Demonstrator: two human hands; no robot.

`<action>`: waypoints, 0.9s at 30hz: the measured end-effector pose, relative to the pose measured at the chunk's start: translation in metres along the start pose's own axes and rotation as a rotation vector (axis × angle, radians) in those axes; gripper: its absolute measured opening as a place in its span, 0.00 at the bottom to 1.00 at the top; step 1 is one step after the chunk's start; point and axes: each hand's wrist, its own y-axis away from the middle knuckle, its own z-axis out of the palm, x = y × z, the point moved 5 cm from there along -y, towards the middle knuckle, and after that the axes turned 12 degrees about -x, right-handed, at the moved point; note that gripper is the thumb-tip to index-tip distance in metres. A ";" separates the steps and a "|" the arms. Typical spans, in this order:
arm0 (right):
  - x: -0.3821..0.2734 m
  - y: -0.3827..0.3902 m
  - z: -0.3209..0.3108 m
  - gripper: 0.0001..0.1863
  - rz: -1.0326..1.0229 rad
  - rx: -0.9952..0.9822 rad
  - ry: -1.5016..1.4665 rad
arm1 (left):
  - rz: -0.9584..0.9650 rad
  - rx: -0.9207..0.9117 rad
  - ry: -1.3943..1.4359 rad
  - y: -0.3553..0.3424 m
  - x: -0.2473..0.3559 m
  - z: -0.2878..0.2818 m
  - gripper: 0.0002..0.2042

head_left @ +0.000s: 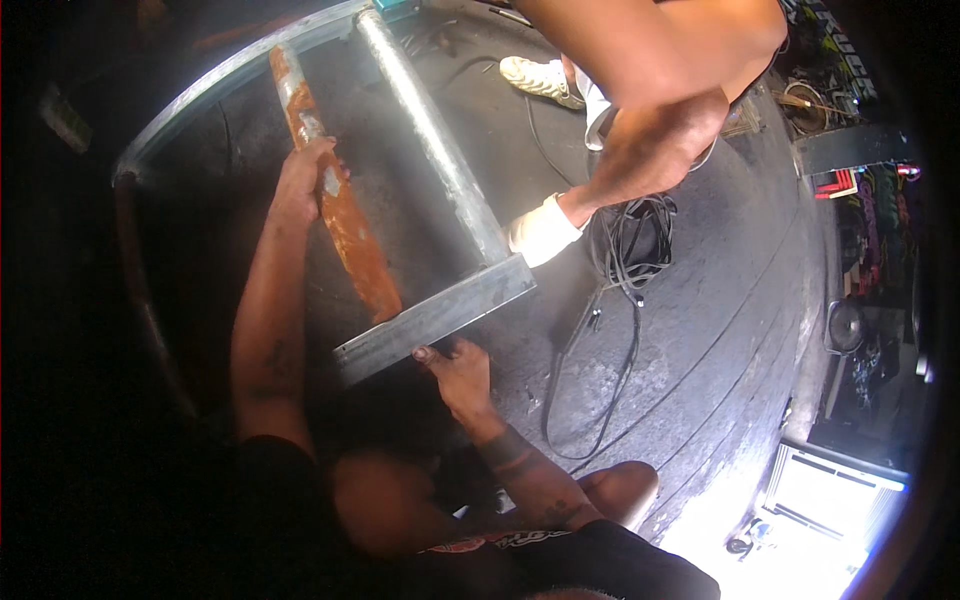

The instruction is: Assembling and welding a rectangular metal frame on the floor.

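Note:
A metal frame stretches away from me, with a rust-covered tube [355, 240] and a bare silver tube [425, 130] running to a grey metal bar [440, 312] at its near end. My left hand [303, 178] is closed around the rusty tube, about midway along it. Against the lower edge of the grey bar, my right hand [464, 380] has its thumb pointing left and its fingers bent; the fingertips are partly hidden. Another person's white-gloved hand [544, 232] is beside the corner where the silver tube meets the bar.
A long curved-looking metal rail [215, 85] borders the frame's far side. Black cables [635, 245] lie coiled on the dark floor [690, 330], right of the frame. The other person's shoe [541, 80] is beyond them. A fan [845, 327] stands at the far right.

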 end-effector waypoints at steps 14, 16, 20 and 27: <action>0.015 -0.008 -0.002 0.14 -0.027 -0.013 -0.064 | 0.044 -0.011 0.049 -0.007 -0.008 -0.018 0.20; 0.013 -0.009 -0.001 0.14 -0.018 -0.014 -0.121 | 0.023 -0.006 0.032 -0.004 -0.008 -0.021 0.21; 0.016 -0.008 -0.001 0.14 0.015 -0.018 -0.031 | 0.007 0.002 0.011 0.000 -0.010 -0.024 0.22; -0.005 -0.023 0.008 0.15 -0.032 -0.036 -0.003 | -0.039 0.067 -0.282 -0.013 -0.013 -0.027 0.24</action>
